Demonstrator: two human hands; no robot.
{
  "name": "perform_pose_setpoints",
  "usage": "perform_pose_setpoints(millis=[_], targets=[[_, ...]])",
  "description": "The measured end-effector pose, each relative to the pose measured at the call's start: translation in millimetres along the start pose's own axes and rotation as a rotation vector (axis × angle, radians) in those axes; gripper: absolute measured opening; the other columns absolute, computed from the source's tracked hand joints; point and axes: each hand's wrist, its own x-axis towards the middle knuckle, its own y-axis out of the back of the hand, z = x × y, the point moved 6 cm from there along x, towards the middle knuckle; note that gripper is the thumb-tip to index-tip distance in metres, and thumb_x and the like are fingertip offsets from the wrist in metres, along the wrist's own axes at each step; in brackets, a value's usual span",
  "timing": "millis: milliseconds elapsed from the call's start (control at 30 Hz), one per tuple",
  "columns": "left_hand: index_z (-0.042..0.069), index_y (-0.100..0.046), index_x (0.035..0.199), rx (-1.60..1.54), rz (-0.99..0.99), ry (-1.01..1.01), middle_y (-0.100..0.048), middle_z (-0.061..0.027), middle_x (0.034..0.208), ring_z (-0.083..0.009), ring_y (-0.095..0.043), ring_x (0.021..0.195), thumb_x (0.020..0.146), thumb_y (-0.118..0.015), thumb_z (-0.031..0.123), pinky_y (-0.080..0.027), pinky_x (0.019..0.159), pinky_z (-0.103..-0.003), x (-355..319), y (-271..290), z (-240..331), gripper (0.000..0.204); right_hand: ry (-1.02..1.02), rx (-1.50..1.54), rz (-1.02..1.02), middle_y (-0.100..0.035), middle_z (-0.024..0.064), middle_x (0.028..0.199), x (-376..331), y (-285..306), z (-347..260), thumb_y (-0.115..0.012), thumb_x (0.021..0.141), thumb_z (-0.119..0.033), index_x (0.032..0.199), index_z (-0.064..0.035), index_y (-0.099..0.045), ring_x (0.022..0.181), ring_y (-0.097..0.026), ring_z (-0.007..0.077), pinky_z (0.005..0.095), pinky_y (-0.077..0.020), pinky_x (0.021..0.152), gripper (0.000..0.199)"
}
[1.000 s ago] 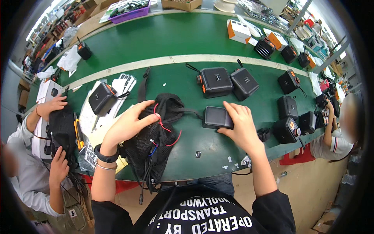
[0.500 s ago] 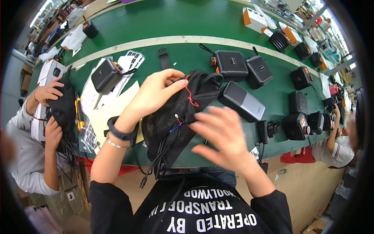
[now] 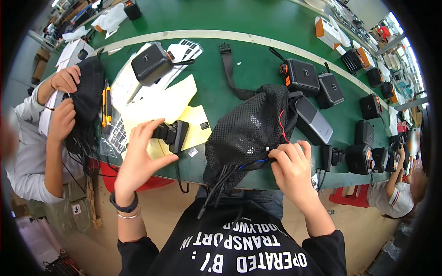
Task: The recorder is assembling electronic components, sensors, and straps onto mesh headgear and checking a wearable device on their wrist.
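Note:
A black mesh bag (image 3: 244,131) lies on the green table in front of me, a red cord on its right side and several black cables (image 3: 223,181) trailing from its lower end. My right hand (image 3: 292,168) is closed at the bag's right edge, its fingers pinching the mesh near a blue wire with a small white tip. Off to the left, my left hand (image 3: 145,149) is open, thumb and fingers spread. It reaches toward a black bracket-like device (image 3: 174,135) lying on yellow paper (image 3: 198,124); whether they touch, I cannot tell.
Right of the bag lie a grey-black power bank (image 3: 315,122) and several black boxy devices (image 3: 301,76). A black strap with buckle (image 3: 227,64) runs beyond it. Another boxy device (image 3: 151,64) sits on papers. At left, a person's hands (image 3: 64,119) work on a black bag (image 3: 87,103).
My left hand has let go of the bag and moved left to the bracket-like device. The right hand has closed at the bag's edge. The view has shifted, and the bag lies flatter.

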Motion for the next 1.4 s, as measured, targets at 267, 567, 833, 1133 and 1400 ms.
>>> perform_pose_setpoints(millis=[267, 567, 833, 1133, 1400], targets=[[0.007, -0.054, 0.108, 0.180, 0.293, -0.052, -0.053, -0.0104, 0.107, -0.0305, -0.048, 0.099, 0.056, -0.071, 0.011, -0.037, 0.088, -0.040, 5.0, -19.6, -5.7, 0.056, -0.040, 0.076, 0.043, -0.052, 0.0058, 0.098, 6.0, 4.3, -2.2, -0.067, 0.063, 0.002, 0.095, -0.0060, -0.057, 0.086, -0.052, 0.0231, 0.0490, -0.0297, 0.100, 0.035], [0.000, -0.051, 0.120, -0.002, 0.608, 0.057, -0.055, -0.0132, 0.107, -0.0198, -0.054, 0.096, 0.070, -0.074, 0.011, -0.042, 0.084, -0.030, 17.0, 27.2, -41.9, 0.057, -0.153, 0.256, 0.304, -0.051, 0.0128, 0.102, -0.2, 25.2, 17.9, -0.068, 0.067, 0.007, 0.101, -0.0024, -0.056, 0.094, -0.053, 0.0264, 0.0316, -0.0456, 0.074, 0.037], [0.004, -0.055, 0.115, 0.239, 0.266, -0.162, -0.049, -0.0145, 0.120, -0.0316, -0.044, 0.114, 0.070, -0.065, 0.000, -0.036, 0.096, -0.039, -4.8, -11.4, 18.9, 0.046, -0.117, 0.348, 0.270, -0.057, 0.0097, 0.086, -19.9, 20.6, 6.3, -0.070, 0.065, 0.004, 0.082, -0.0021, -0.059, 0.079, -0.054, 0.0253, 0.0327, -0.0436, 0.070, 0.021], [0.013, -0.071, 0.090, -0.166, -0.342, -0.298, -0.052, -0.0040, 0.090, -0.0206, -0.052, 0.088, 0.059, -0.068, -0.006, -0.044, 0.074, -0.031, -63.8, -70.8, 46.1, 0.037, -0.397, 0.190, 0.457, -0.057, 0.0096, 0.102, -48.8, 43.9, 58.5, -0.069, 0.069, 0.001, 0.098, -0.0032, -0.059, 0.098, -0.052, 0.0245, 0.0334, -0.0412, 0.083, 0.031], [-0.003, -0.064, 0.089, -0.848, -0.035, 0.110, -0.065, -0.0086, 0.083, -0.0163, -0.060, 0.081, 0.086, -0.053, 0.004, -0.045, 0.080, -0.030, -14.9, -61.4, 47.0, 0.013, -0.635, 0.149, 0.296, -0.039, 0.0177, 0.134, -70.8, 46.5, 124.6, -0.076, 0.068, -0.014, 0.132, -0.0052, -0.039, 0.125, -0.036, 0.0314, 0.0389, -0.0314, 0.102, 0.074]])
